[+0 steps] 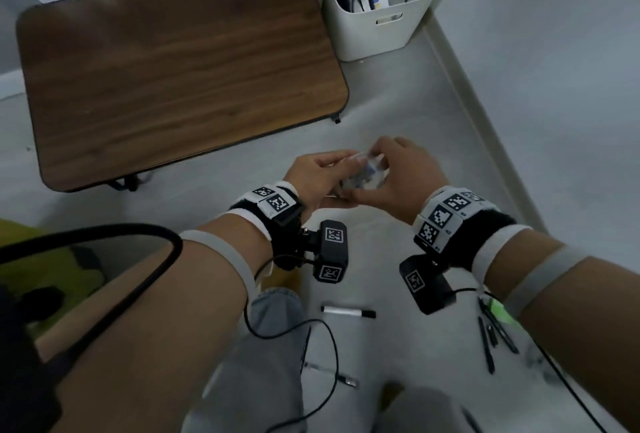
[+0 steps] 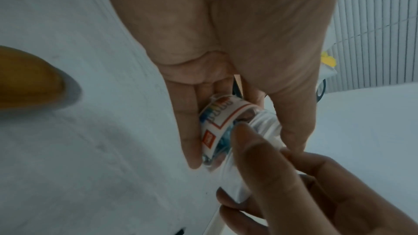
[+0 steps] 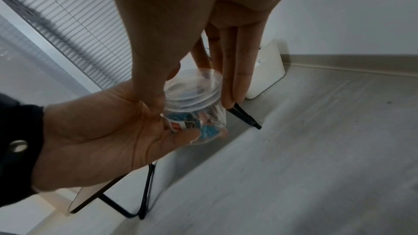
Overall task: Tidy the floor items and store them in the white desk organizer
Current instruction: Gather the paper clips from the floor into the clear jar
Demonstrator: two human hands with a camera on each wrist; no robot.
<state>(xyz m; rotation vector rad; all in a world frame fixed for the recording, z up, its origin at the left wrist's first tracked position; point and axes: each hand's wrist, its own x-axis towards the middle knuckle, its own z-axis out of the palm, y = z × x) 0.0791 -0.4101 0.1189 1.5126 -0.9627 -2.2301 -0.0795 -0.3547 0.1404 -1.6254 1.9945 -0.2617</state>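
While both arms reach out in front of the person, the two hands meet above the floor [image 1: 433, 128] and hold one small clear jar [image 1: 367, 173] between them. The left hand [image 1: 318, 176] is under and beside the jar, palm turned up, and its fingers [image 3: 181, 135] curl round the body, over a white label with a red square. The right hand [image 1: 405, 176] comes from the other side with its fingers [image 3: 239, 78] pointing down, bent round the clear lid [image 3: 194, 88]. The thumb presses the near edge of the lid. Little blue and pink clips show inside the jar.

The jar is up in the air, near the corner of the low brown surface [image 1: 173, 79]. The white organizer [image 1: 377, 20] stands on the floor beyond that corner, by the wall, well apart from the hands. Papers stick up out of it.

Closer to the person, a marker [image 1: 348, 312] lies on the floor between the wrists. A few dark pens [image 1: 491, 335] lie under the right arm.
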